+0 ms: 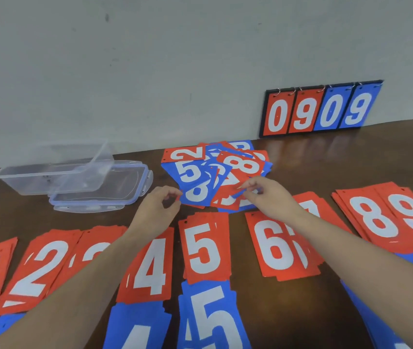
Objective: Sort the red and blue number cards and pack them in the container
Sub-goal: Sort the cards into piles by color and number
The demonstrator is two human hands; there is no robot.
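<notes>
A: At the far edge of the brown table (351, 157), what stands against the wall?

B: A flip scoreboard (322, 110) reading 0 9 0 9, two red leaves and two blue. Left of it, a mixed heap of cards (215, 172) lies face up, red and blue overlapping.

A: And the hands?

B: Both are at the heap's near edge. The left hand (159, 210) has its fingertips curled and pinched at the corner of a blue 8 card (198, 195). The right hand (268, 197) pinches a blue card edge (239, 193) among the red ones.

A: Where is the container?

B: The clear container (49, 172) sits well left of the heap, leaning on its blue-rimmed lid (104, 190).

A: What crowds the near side?

B: Sorted red stacks run in a row: the 5 stack (204, 248), the 6 stack (281, 245), the 8 and 9 stacks (389, 217). The forearms cross over the 3 and 7 stacks. Blue stacks, such as the blue 5 stack (210, 318), lie nearer still.
</notes>
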